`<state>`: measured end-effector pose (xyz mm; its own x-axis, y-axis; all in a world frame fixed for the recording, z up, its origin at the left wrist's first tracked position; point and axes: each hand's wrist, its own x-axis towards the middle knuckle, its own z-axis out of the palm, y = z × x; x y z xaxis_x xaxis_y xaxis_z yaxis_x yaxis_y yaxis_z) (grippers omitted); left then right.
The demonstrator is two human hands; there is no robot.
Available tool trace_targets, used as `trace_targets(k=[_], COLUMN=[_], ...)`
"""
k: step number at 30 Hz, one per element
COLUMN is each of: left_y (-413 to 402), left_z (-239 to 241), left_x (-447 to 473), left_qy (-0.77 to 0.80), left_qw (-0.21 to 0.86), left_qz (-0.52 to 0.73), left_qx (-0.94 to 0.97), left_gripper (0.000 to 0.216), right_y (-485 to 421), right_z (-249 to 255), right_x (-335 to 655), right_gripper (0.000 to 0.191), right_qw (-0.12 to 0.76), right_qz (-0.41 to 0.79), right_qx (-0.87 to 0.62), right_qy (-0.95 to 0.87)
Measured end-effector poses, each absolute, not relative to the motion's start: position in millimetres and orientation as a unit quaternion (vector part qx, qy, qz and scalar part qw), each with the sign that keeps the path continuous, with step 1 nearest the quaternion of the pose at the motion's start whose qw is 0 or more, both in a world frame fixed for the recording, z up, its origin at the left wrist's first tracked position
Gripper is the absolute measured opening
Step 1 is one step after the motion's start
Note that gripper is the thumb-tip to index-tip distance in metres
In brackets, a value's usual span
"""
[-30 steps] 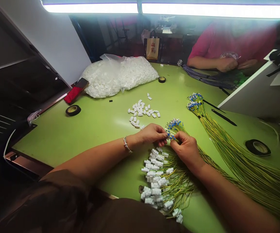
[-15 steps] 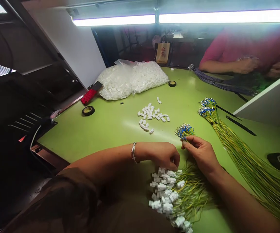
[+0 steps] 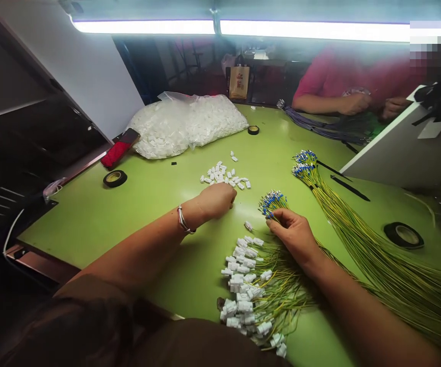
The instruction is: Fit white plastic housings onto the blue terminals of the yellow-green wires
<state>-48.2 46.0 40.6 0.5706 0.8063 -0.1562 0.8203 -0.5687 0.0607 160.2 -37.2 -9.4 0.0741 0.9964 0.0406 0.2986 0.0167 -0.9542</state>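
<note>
My right hand (image 3: 291, 229) pinches a bundle of yellow-green wires (image 3: 280, 208) just below its tips, which carry blue sleeves and metal terminals. At the near edge of a pile of loose white plastic connectors (image 3: 220, 173), my left hand (image 3: 218, 200) reaches down with curled fingers. Its fingertips are partly hidden, and I cannot make out whether a connector is in them. Between my arms lie several wires ending in white connectors (image 3: 243, 278), bunched together. One wired connector (image 3: 248, 226) lies a little apart, above that bunch.
A second wire bundle (image 3: 342, 214) stretches along the right of the green table (image 3: 90, 219). Clear bags of white parts (image 3: 189, 125) stand at the back. Tape rolls (image 3: 115, 178) and a red-and-black object (image 3: 120, 149) lie about. Across the table sits a person in pink (image 3: 319, 84).
My left hand has moved from the wired connectors up and away to the loose pile. My right hand keeps hold of the wire bundle. The view has shifted to the right.
</note>
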Motion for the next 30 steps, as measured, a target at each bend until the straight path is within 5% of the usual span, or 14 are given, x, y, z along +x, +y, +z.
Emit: trace_targets(k=[3, 15, 24, 30], left_y=[47, 55, 46, 41], left_z=[39, 66, 53, 37], left_x=[-48, -67, -52, -43], left_qy=[0.432, 0.450, 0.471, 0.417], left_qw=[0.089, 0.177, 0.147, 0.138], left_qz=[-0.046, -0.045, -0.068, 0.025], left_qx=[0.896, 0.874, 0.867, 0.898], left_gripper=[0.023, 0.019, 0.020, 0.025], right_y=[-37, -40, -42, -41], right_z=[-9, -4, -2, -3], right_x=[160, 162, 162, 160], right_gripper=[0.029, 0.009, 0.009, 0.008], right_qw=[0.447, 0.439, 0.440, 0.436], right_qz=[0.416, 0.391, 0.362, 0.346], right_qx=[-0.579, -0.582, -0.589, -0.592], right_qy=[-0.540, -0.562, -0.573, -0.583])
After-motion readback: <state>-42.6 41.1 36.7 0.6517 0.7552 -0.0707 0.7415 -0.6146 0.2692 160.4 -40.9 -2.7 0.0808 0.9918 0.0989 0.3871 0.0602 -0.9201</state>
